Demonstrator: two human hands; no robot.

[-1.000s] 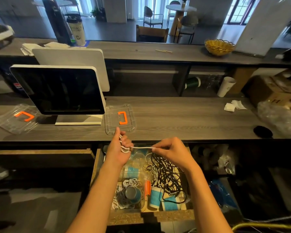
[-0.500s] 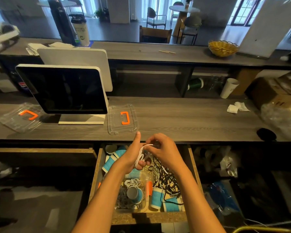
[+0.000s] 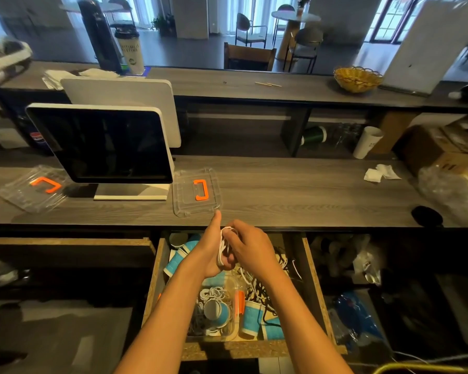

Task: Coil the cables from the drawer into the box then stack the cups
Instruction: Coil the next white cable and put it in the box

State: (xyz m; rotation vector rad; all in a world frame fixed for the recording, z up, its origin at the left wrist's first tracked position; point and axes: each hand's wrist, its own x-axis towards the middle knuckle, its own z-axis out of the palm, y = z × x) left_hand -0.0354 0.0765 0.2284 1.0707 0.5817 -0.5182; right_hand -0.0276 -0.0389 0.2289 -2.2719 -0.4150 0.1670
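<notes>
Above the open drawer (image 3: 154,282), my left hand (image 3: 208,252) holds a white cable (image 3: 222,248) wound in loops round its fingers, thumb pointing up. My right hand (image 3: 250,245) grips the same cable right beside it. Below them in the drawer sits a clear plastic box (image 3: 227,333) with coiled white cables (image 3: 212,294) and one blue cup (image 3: 217,313) inside. A tangle of black and white cables (image 3: 257,290) lies to the right of the box. Blue paper cups lie loose at the drawer's front (image 3: 250,318) and back left (image 3: 177,259).
On the counter stand a monitor (image 3: 103,143) and two clear lids with orange handles (image 3: 197,191) (image 3: 34,187). Crumpled tissues (image 3: 380,174) lie at the right, a black round thing (image 3: 427,215) near the counter's front edge. A wicker basket (image 3: 357,78) sits on the upper shelf.
My right hand came in from the right and closed against my left hand, taking up the stretched length of white cable into the loops.
</notes>
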